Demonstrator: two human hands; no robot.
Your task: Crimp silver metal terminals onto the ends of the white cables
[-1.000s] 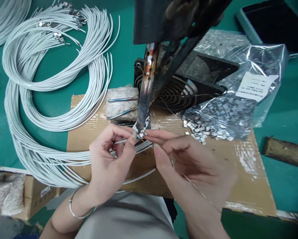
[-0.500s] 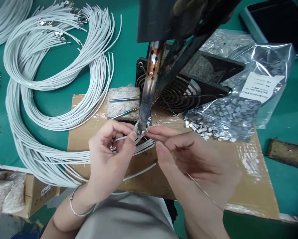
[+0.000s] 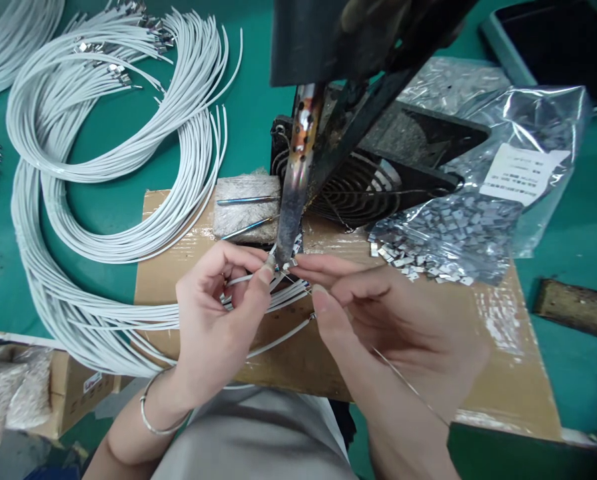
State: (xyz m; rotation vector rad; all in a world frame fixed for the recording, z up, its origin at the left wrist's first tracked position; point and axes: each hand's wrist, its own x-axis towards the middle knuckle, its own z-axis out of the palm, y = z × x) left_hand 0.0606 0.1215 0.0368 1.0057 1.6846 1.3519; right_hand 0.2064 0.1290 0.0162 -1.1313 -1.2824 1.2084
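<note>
My left hand [image 3: 228, 307] is closed, pinching the end of a white wire right beside the soldering iron tip [image 3: 288, 233]. My right hand [image 3: 378, 313] is closed on a thin solder wire [image 3: 406, 380], which runs across the palm toward the iron tip. The right fingertips reach close to a small metal terminal [image 3: 292, 262] under the tip; whether they touch it I cannot make out. A bundle of white wires [image 3: 123, 313] passes beneath my left hand, its ends lying below the iron. The exact joint is partly hidden by fingertips and iron.
A black fan [image 3: 358, 180] stands behind the iron. At right, a plastic bag [image 3: 543, 160] spills small metal pieces [image 3: 428, 260] onto the cardboard [image 3: 503, 360]. A wrapped block [image 3: 246, 223] carries two metal rods. Coiled white wires [image 3: 68, 167] cover the left side.
Both hands hold nearly the same pose at the iron tip. The right thumb has shifted very slightly, and more of a loose wire's end shows beside it.
</note>
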